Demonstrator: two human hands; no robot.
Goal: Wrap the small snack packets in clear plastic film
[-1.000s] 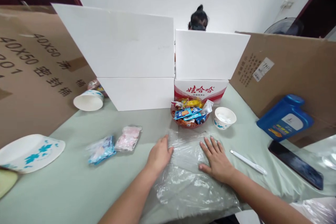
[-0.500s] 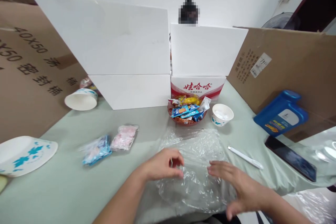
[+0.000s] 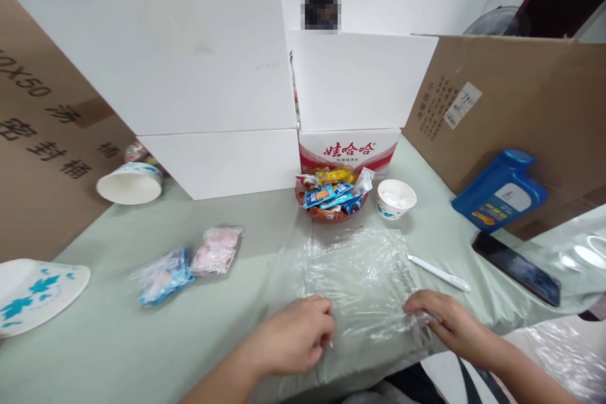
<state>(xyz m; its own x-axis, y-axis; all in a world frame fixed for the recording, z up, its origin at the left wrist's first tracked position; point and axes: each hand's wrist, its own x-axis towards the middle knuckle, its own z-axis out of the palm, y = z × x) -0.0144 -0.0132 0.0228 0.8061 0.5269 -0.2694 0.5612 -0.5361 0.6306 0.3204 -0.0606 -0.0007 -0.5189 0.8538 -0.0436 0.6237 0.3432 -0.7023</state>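
Observation:
A clear plastic bag (image 3: 362,284) lies spread on the pale green tablecloth, wrinkled and pulled taut near the front. My right hand (image 3: 449,322) pinches its right edge between thumb and fingers. On the left side, my left hand (image 3: 300,334) rests with curled fingers closed on the bag; the thumb is partly hidden. Beyond the bag stands a reddish-brown bowl (image 3: 326,216) heaped with wrapped snacks (image 3: 334,194). Right of that is a white paper cup (image 3: 395,205) with something white in it. A white pen or cutter (image 3: 439,274) lies right of the bag.
Two small packets, one blue (image 3: 165,281) and one pink (image 3: 218,251), lie left. Paper bowls (image 3: 130,186) rest on their sides there. A blue bottle (image 3: 502,192) and a phone (image 3: 518,268) are right. Cardboard (image 3: 511,113) and white panels (image 3: 218,158) border the table; a person is behind.
My hands have gone from open above the bag to closed on its two sides. The bag is flatter and stretched between them. The view has shifted slightly.

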